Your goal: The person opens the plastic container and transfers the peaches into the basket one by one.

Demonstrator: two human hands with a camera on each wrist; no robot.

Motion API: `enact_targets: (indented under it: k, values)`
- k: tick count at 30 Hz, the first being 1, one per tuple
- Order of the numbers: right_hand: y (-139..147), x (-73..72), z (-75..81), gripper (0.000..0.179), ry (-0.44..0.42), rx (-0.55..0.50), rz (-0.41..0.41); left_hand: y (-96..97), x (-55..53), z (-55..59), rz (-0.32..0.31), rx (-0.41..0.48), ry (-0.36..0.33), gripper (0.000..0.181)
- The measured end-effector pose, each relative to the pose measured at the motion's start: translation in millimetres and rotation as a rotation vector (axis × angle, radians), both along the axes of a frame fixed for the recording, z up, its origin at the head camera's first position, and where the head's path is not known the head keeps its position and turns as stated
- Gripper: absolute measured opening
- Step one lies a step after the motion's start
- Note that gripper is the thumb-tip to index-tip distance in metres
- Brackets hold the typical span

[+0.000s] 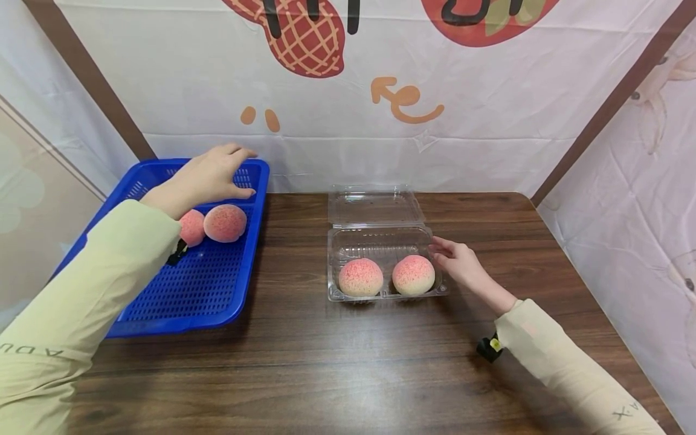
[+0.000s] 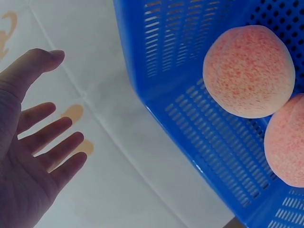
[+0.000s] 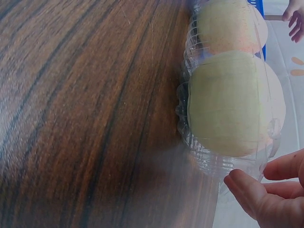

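The person's left hand (image 1: 201, 178) is held over the far part of a blue basket (image 1: 212, 296), palm turned down, with the thumb and fingers spread apart and nothing in their grasp. In the left wrist view the fingers are loosely extended, well clear of the fruit. Two pink peaches lie in the basket, side by side: the right-hand peach (image 1: 225, 223) is in full view, while the left-hand peach (image 1: 191, 228) is partly covered by the forearm.

The right hand (image 1: 462, 263) is at the right side of a clear plastic box (image 1: 375, 243), thumb and fingers pinching the edge of its wall. The box rests on a brown wood-grain bench (image 1: 348, 374), to the right of the basket and apart from it. Its lid (image 1: 375, 208) is open, folded back away from the person. Inside, two more peaches sit in the near half, one at the left (image 1: 361, 278) and one at the right (image 1: 414, 275), with a narrow gap between them. Their tops are pink and speckled, their lower parts cream.

Pale sleeves (image 1: 571, 362) cover both forearms. Behind the bench hangs a white cloth (image 1: 348, 157) printed with red and orange shapes.
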State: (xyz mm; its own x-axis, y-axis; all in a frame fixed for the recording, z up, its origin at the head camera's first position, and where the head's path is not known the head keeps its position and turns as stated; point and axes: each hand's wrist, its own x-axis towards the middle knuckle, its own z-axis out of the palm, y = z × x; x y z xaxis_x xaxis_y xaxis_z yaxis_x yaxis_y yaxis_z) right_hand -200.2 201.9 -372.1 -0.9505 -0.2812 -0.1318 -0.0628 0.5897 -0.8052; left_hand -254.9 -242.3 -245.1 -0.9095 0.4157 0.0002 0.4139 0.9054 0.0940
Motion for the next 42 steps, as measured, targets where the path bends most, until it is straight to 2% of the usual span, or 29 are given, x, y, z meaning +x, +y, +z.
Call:
enact_targets:
  k: [9,15,30,37,42]
  values:
    - [0,0.4,1.1,0.045,-0.001,0.003,-0.002,9.3,1.7,2.9,-0.045,-0.002,0.012,0.067]
    - [-1,0.3,1.5,0.046,-0.009,-0.007,0.000,16.0,2.0,1.8,-0.087,-0.012,0.047,0.066]
    - [0,-1.8,0.2,0.046,-0.014,-0.009,0.009,32.7,7.2,6.6,-0.087,-0.009,0.014,0.067]
    - [1,-3.1,-0.6,0.046,-0.008,-0.010,0.005,39.8,8.5,5.5,-0.130,0.001,0.047,0.065]
    - [1,-3.1,-0.6,0.046,-0.011,-0.009,0.005,46.8,10.2,5.5,-0.140,0.002,0.043,0.065]
